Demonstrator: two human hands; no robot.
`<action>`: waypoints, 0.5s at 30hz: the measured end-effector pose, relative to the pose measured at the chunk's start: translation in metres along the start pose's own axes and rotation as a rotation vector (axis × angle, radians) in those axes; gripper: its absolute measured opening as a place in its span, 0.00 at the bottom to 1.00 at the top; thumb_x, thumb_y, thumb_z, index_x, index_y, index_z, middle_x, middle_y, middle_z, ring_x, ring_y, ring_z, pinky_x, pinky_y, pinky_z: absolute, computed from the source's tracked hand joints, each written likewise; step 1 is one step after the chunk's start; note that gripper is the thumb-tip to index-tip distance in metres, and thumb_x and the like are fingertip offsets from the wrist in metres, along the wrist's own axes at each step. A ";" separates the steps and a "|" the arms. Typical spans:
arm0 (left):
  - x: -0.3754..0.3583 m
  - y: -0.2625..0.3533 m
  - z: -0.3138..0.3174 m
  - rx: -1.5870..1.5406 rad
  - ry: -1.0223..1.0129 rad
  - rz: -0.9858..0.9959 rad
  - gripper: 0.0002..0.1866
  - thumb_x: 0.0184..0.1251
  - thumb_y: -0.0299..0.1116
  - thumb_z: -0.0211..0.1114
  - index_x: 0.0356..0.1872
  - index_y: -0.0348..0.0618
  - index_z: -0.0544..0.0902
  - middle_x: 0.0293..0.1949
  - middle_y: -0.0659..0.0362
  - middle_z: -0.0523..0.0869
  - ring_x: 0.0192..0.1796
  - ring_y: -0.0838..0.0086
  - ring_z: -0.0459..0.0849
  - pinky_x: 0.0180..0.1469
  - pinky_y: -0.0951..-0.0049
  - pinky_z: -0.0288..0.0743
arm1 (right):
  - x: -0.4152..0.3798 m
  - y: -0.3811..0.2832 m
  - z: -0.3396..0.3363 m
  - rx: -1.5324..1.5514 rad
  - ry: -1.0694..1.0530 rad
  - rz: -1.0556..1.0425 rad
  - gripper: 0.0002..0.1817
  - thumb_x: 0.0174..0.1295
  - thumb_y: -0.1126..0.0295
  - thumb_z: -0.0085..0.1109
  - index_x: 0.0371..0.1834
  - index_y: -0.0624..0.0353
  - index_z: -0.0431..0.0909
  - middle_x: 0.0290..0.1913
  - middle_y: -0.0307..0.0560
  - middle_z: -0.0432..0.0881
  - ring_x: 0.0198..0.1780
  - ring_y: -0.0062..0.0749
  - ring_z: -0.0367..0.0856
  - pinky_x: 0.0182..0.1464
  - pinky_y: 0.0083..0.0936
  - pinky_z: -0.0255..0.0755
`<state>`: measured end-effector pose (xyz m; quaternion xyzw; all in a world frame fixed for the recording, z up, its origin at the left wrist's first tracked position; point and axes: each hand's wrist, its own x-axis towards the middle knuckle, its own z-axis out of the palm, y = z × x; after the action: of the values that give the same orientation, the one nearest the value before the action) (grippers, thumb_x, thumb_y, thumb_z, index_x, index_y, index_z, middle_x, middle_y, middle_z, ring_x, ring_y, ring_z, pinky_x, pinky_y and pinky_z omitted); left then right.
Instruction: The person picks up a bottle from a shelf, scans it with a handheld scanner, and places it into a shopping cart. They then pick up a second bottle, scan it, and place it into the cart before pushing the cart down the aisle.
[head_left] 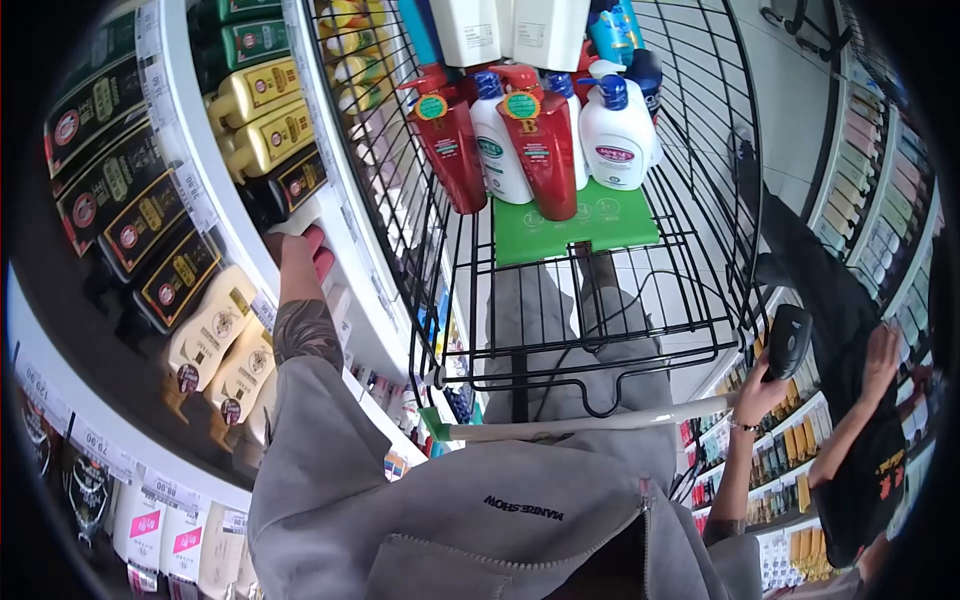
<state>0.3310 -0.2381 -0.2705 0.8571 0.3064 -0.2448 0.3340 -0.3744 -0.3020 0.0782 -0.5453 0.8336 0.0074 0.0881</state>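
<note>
My left hand [290, 250] reaches into the shelf on the left, beside some red-pink items [318, 252] and just below black-and-gold bottles [298, 182]. Its fingers are hidden in the shelf's shadow. At the right end of the cart handle [600, 418], my right hand [760, 396] is closed around a black rounded handheld device [790, 340]. In front of me, the black wire cart [590, 350] carries red pump bottles [545, 150], white bottles with blue caps [614, 140] and larger white bottles [548, 35]. A green panel [575, 228] lies below them.
Shelves on the left hold yellow pump bottles [270, 140], black boxed-looking bottles [120, 180] and cream bottles [215, 325] above a price-tag rail [100, 455]. A person in black [860, 480] stands close on the right, one hand [880, 362] raised, before more stocked shelves [870, 190].
</note>
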 end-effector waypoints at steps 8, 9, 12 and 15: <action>-0.057 -0.002 0.008 -0.128 0.384 -0.023 0.29 0.53 0.60 0.61 0.42 0.42 0.81 0.44 0.54 0.84 0.43 0.61 0.83 0.43 0.60 0.76 | 0.000 0.004 -0.001 -0.011 -0.021 -0.006 0.17 0.61 0.61 0.59 0.40 0.68 0.79 0.30 0.55 0.82 0.31 0.42 0.82 0.34 0.33 0.71; -0.070 -0.003 0.009 -0.129 0.429 -0.018 0.30 0.53 0.60 0.61 0.42 0.41 0.82 0.44 0.53 0.84 0.43 0.61 0.83 0.44 0.60 0.76 | 0.000 0.005 0.000 -0.015 0.001 -0.023 0.17 0.61 0.61 0.59 0.40 0.68 0.79 0.30 0.55 0.82 0.31 0.43 0.82 0.35 0.34 0.72; -0.107 -0.004 0.008 -0.040 0.486 -0.003 0.30 0.52 0.59 0.63 0.41 0.39 0.82 0.44 0.52 0.84 0.43 0.61 0.83 0.44 0.59 0.76 | 0.001 0.003 0.001 -0.031 0.031 -0.049 0.17 0.61 0.61 0.59 0.41 0.68 0.78 0.31 0.56 0.82 0.33 0.45 0.82 0.37 0.35 0.72; -0.098 -0.016 -0.002 0.123 0.401 -0.069 0.39 0.44 0.64 0.64 0.43 0.34 0.81 0.47 0.51 0.82 0.45 0.62 0.81 0.51 0.65 0.73 | -0.001 0.001 0.000 -0.013 0.018 -0.032 0.17 0.60 0.62 0.60 0.42 0.68 0.78 0.33 0.57 0.82 0.35 0.46 0.82 0.38 0.35 0.73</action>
<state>0.2520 -0.2628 -0.2151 0.8964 0.3803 -0.0991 0.2047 -0.3754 -0.3009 0.0781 -0.5593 0.8253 0.0064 0.0771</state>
